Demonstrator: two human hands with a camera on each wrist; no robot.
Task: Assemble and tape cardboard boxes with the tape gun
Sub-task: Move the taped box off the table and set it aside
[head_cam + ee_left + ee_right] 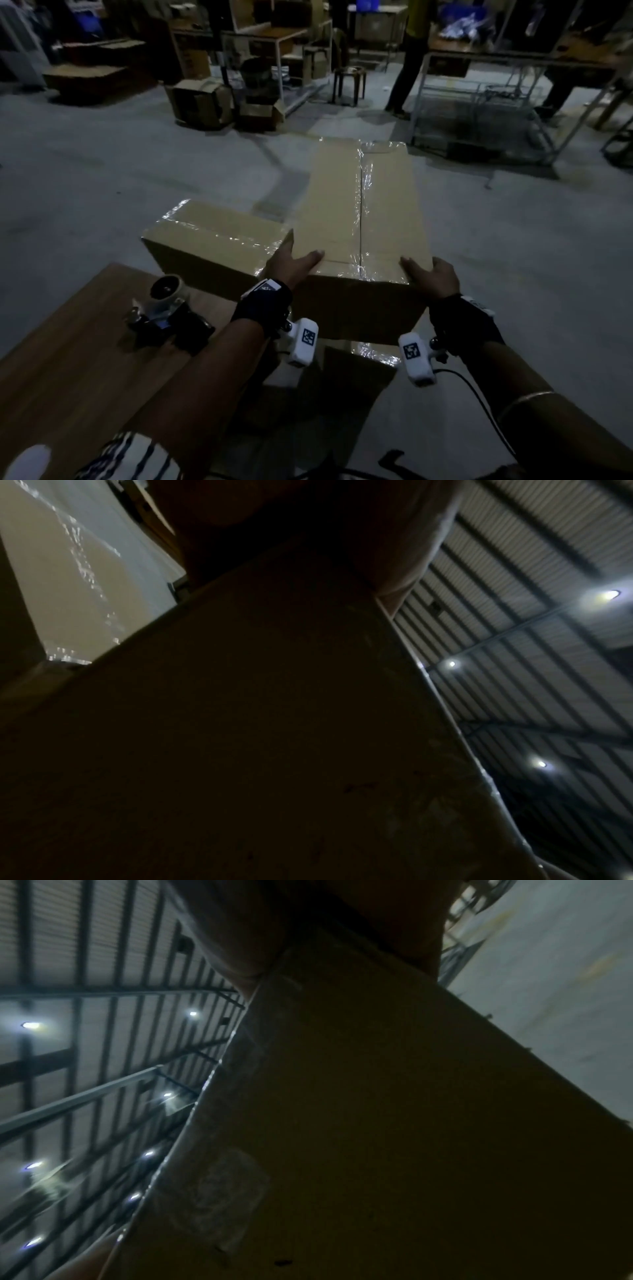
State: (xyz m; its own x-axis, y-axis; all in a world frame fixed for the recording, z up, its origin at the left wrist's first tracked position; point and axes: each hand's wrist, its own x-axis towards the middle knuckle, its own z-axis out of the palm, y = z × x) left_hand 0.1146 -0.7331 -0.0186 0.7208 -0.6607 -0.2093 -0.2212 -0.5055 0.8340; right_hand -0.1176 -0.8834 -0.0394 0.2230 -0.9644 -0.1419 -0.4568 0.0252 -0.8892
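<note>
— Boxes first: where's the long box (359,212)?

— Held out over the floor (102,164), near end between both hands. Left hand (291,262) clasps the left corner, right hand (430,277) the right, thumbs on top, fingers down the sides.

— How will it handle?

— Probably light and stiff, but long, so the far end may dip. Taped seam looks slick; grip bare cardboard at the corners.

— Tape gun (164,315)?

— Lying on the desk (68,342), beside another taped box (212,240).
</note>
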